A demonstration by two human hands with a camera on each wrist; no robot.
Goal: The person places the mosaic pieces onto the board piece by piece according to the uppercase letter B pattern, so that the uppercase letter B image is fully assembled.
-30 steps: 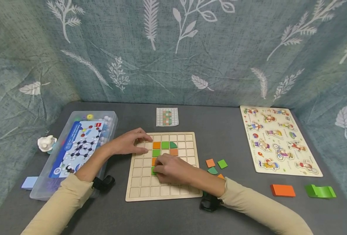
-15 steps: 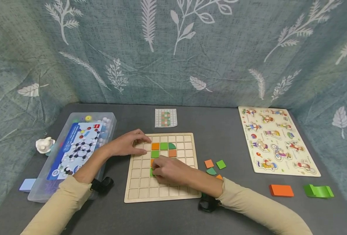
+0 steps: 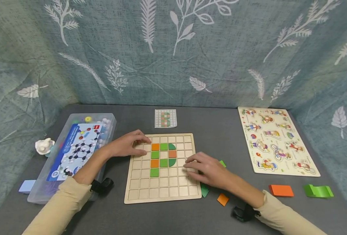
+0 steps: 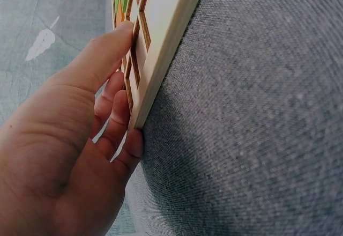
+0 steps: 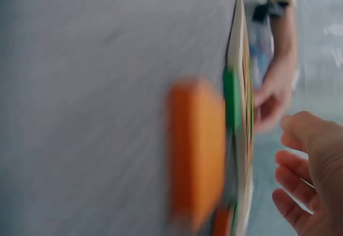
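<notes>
A pale wooden grid board (image 3: 138, 195) lies on the dark table, with several orange and green square tiles and two dark green quarter-circle tiles (image 3: 172, 162) in its cells. At the bottom of the left tile column is a green square tile (image 3: 154, 172). My left hand (image 3: 128, 143) rests on the board's left edge, thumb (image 4: 102, 59) on its top face and other fingertips along its side. Over the board's right part hovers my right hand (image 3: 208, 169), fingers spread and holding nothing. Loose beneath that arm are an orange tile (image 3: 222, 199) and a dark green tile (image 3: 204, 190).
Behind the board lies a small pattern card (image 3: 165, 118). A clear plastic box (image 3: 110, 119) of molecule model parts stands at left beside a white figurine (image 3: 44, 146). To the right are a picture puzzle (image 3: 279, 142), an orange block (image 3: 281, 190) and a green block (image 3: 318, 191).
My right hand has let go of the green square tile in the left column and moved right, uncovering the lower tiles. My left hand stays on the board's edge.
</notes>
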